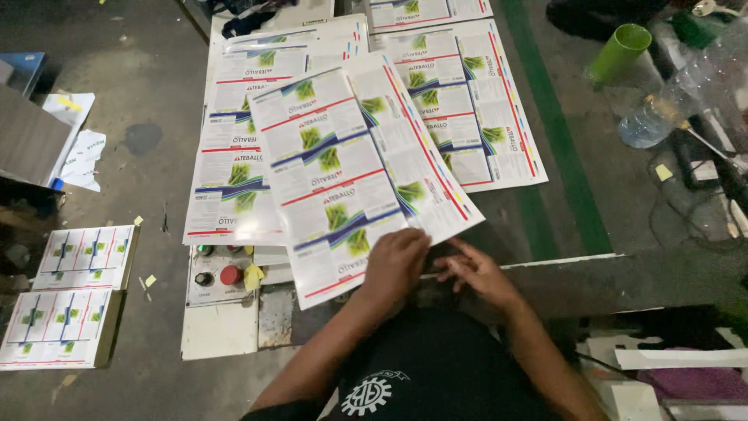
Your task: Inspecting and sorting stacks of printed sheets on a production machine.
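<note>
Left hand flat, fingers together, pressing the near edge of the top printed sheet. Right hand spread beside it on the dark table, holding nothing.

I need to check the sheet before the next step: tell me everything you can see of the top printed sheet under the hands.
The top printed sheet is a large glossy white sheet, seemingly paper, printed with repeated label panels showing green plant pictures, blue swooshes and red lines, plus a coloured strip along one edge. It lies flat but skewed, rotated against the other printed sheets beneath it. Its near end overhangs a control panel with buttons. The left hand presses flat on its near corner; the right hand rests just beside that edge.
</note>
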